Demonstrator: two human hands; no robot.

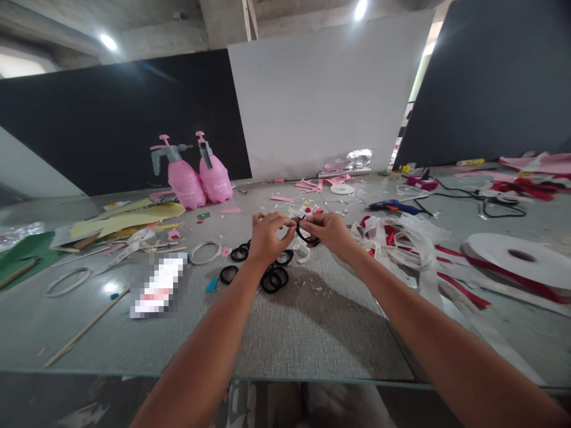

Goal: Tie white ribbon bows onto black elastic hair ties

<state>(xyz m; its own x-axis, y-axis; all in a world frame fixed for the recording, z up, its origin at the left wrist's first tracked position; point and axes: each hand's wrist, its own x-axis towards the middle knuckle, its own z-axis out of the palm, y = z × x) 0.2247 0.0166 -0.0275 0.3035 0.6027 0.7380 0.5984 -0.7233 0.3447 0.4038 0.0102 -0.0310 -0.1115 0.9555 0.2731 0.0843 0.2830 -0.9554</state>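
Between my two hands, a little above the table, a black hair tie is stretched into a loop. My left hand pinches its left side with thumb and forefinger. On the other side my right hand grips it, closed, with the fingertips close to those of the left. Several more black hair ties lie on the table below and around my left hand, partly hidden by the wrist. Behind the hands are small white and red scraps.
To the right are tangled white ribbon, a large ribbon spool and a blue glue gun with its cable. Two pink spray bottles stand back left. Yellow paper, white rings and a stick lie left.
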